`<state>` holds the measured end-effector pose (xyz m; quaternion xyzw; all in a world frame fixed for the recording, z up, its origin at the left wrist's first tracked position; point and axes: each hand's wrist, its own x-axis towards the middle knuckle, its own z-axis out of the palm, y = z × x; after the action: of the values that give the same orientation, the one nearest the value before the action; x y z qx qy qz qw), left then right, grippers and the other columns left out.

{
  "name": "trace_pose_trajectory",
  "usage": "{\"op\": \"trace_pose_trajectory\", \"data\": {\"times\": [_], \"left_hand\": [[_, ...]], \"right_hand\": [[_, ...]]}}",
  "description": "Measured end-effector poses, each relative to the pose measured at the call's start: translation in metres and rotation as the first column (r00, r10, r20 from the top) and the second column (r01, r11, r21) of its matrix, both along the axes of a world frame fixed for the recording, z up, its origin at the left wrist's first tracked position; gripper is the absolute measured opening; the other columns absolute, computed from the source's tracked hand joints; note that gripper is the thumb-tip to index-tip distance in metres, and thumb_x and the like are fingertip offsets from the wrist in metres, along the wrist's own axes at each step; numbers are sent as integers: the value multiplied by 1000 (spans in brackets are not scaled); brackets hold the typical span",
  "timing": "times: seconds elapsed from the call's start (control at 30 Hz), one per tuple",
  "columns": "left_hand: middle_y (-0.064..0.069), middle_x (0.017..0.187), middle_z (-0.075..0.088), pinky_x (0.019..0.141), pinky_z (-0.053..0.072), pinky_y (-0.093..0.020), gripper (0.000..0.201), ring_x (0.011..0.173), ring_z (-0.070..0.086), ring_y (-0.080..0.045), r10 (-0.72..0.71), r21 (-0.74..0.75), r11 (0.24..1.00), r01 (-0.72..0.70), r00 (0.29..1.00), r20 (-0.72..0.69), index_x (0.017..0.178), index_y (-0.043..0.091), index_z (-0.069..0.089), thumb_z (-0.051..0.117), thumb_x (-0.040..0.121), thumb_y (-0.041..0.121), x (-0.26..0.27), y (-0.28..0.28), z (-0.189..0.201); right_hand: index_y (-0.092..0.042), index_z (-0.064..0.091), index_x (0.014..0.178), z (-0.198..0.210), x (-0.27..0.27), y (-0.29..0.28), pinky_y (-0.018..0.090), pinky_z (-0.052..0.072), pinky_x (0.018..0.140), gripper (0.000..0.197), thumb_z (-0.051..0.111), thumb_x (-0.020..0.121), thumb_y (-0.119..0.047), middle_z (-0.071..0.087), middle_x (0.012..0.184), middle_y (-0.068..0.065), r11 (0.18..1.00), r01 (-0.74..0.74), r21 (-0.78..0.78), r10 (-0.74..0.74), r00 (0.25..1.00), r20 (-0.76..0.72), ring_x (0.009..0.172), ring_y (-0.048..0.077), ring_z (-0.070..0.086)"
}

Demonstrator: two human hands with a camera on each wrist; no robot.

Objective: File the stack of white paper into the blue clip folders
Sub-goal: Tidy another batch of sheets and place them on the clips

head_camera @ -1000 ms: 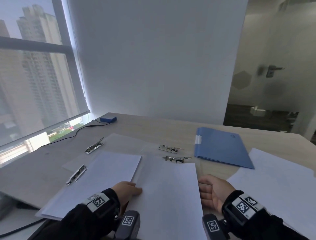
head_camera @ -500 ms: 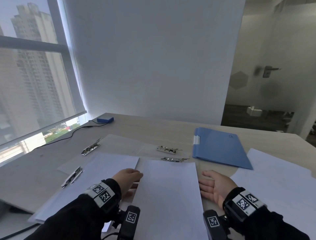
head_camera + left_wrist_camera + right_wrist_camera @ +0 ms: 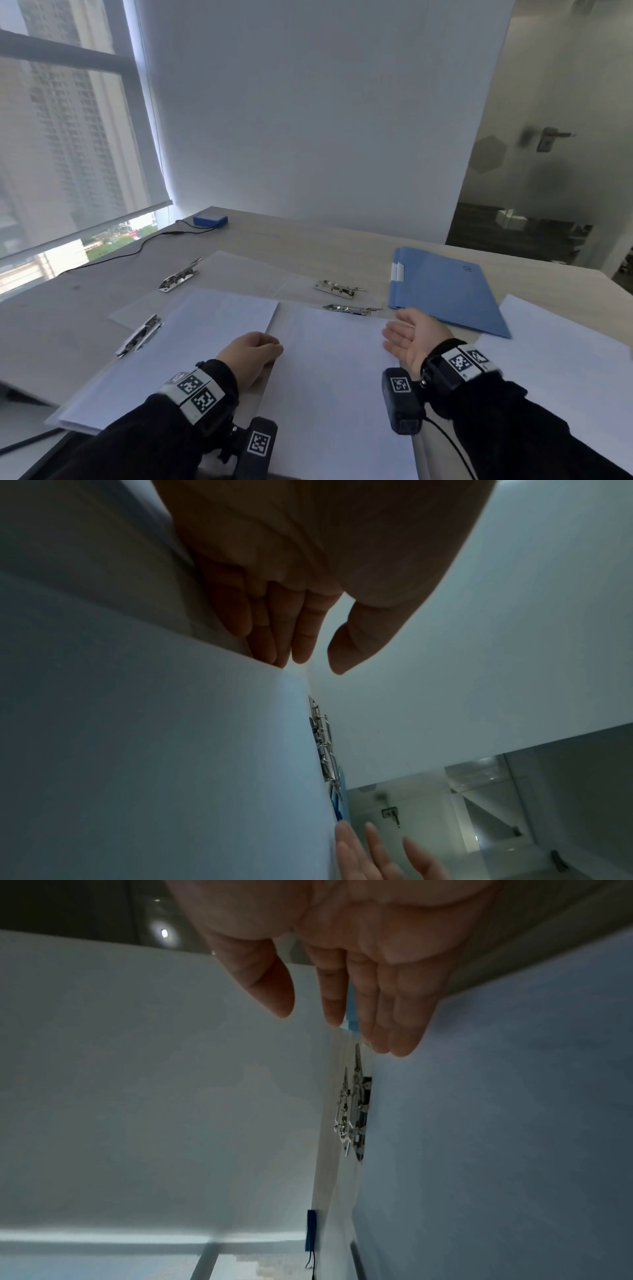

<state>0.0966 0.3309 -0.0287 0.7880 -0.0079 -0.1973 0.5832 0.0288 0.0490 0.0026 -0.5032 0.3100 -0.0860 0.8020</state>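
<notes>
A white sheet of paper (image 3: 335,377) lies in front of me on an open pale folder, below its metal clip (image 3: 352,310). My left hand (image 3: 253,354) touches the sheet's left edge, fingers together and nearly straight (image 3: 313,666) against the paper (image 3: 171,750). My right hand (image 3: 407,337) stands on edge at the sheet's right side, palm facing left, fingers straight (image 3: 339,1031); it holds nothing. A second sheet (image 3: 191,342) lies to the left beside another clip (image 3: 140,335). Closed blue folders (image 3: 445,291) lie at the back right. A stack of white paper (image 3: 565,359) lies at the far right.
Two more metal clips (image 3: 342,289) (image 3: 180,275) sit on another open pale folder farther back. A small blue box (image 3: 209,220) with a black cable sits near the window at the back left. The table's front edge is close to my arms.
My right hand has uncurled, risen onto its edge and slid forward along the sheet's right side. My left hand has shifted slightly forward along the left edge.
</notes>
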Motion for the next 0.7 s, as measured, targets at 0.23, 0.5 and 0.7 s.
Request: {"op": "trace_pose_trajectory", "data": {"times": [0.23,0.5,0.7], "left_hand": [[-2,92,73,71,54,-31,20,81,68,-20,1,87,996,-9,996,91,98,24,68,67,80,32,-4,-1,-1],[5,89,68,56,45,-22,24,64,57,-9,-20,146,989,2,992,121,108,23,65,64,85,31,-4,-2,3],[9,89,67,63,47,-24,26,69,58,-8,-18,158,988,-2,992,128,109,24,65,64,84,33,-3,-2,1]], "right_hand": [[-13,45,133,2,51,-1,44,47,91,38,47,95,-22,54,119,19,995,53,88,-53,999,-1,92,30,57],[-1,49,135,18,88,23,33,47,71,43,47,92,-5,57,129,25,888,-109,-446,103,994,-38,66,15,51],[-19,52,98,28,92,55,25,36,53,22,37,89,-6,56,87,6,3,-591,-806,282,774,-567,71,20,50]]}}
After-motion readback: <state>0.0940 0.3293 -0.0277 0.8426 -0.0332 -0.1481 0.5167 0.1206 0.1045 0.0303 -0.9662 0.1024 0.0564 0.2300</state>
